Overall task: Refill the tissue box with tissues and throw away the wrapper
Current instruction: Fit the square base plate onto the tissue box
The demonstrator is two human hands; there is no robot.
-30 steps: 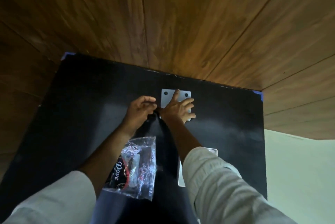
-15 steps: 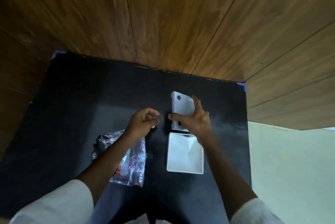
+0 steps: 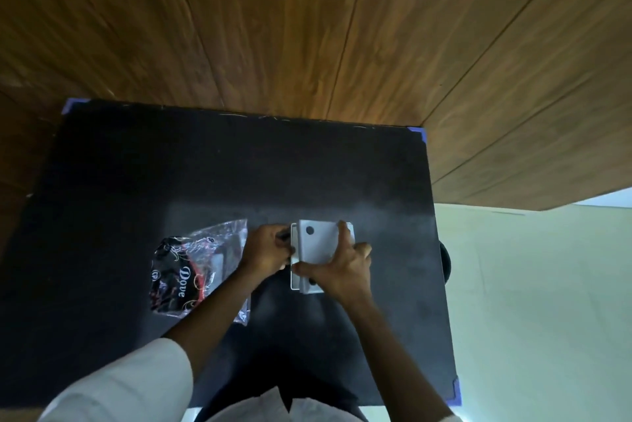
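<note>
A white tissue box lid [image 3: 316,245] with round dark holes lies over the white tissue box [image 3: 293,271] on the black mat. My right hand [image 3: 342,266] grips the lid from the right and front. My left hand [image 3: 265,249] is curled against the box's left edge, touching it. The crinkled clear and black plastic wrapper [image 3: 186,269], printed "Dove", lies flat to the left of the hands, partly under my left forearm. The tissues themselves are hidden.
The black mat [image 3: 136,182] covers a wooden table [image 3: 307,28]; blue tape marks its corners. A pale floor [image 3: 533,302] shows to the right. A dark round object [image 3: 445,262] peeks out past the mat's right edge.
My right hand has brought the lid from behind the box down over it. My left hand has moved right, onto the box's left edge. The view has shifted.
</note>
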